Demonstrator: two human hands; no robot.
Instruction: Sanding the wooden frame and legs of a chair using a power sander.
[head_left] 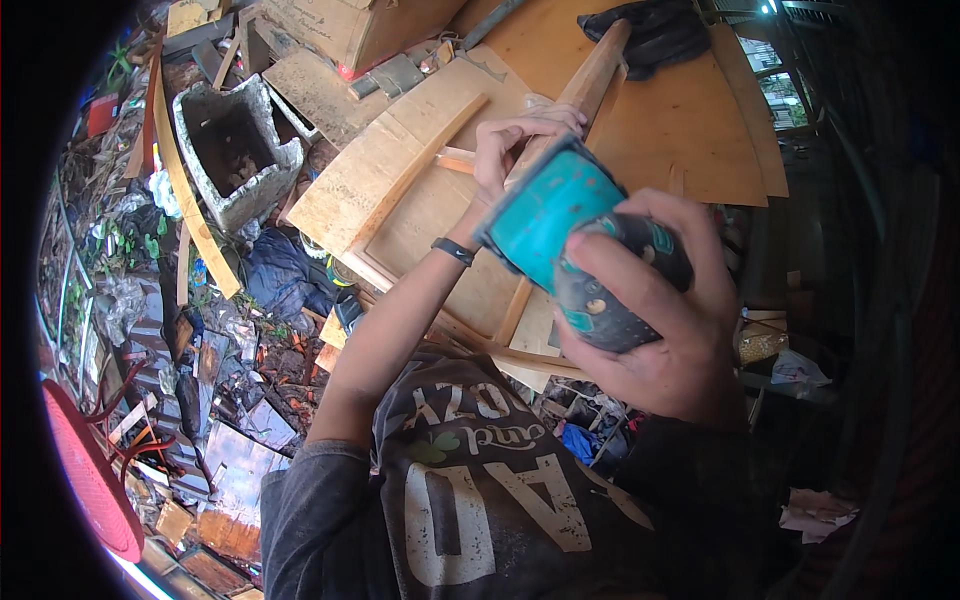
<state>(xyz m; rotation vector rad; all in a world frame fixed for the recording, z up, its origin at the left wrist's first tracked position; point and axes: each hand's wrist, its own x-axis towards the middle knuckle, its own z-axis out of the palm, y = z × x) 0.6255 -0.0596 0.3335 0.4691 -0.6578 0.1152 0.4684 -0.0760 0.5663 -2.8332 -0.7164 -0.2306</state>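
My right hand (665, 320) wraps round the black grip of a teal electric sander (555, 210), slightly blurred by motion. The sander's flat base lies against or just over the near end of a long wooden bar (600, 75). Beyond the tool, my left hand (515, 140) curls its fingers round that bar, wearing a black wristband. Beneath both hands is a curved wooden frame (410, 190) resting on sheets of plywood (690, 130). The underside of the sander and part of the bar are hidden from view.
A dark crumpled cloth or glove (655, 35) lies at the far end of the plywood. To the left stand a rough open white box (230, 150) and a long wood strip (190, 220). Scrap wood and rubbish cover the ground, with a red round seat (90, 470) at lower left.
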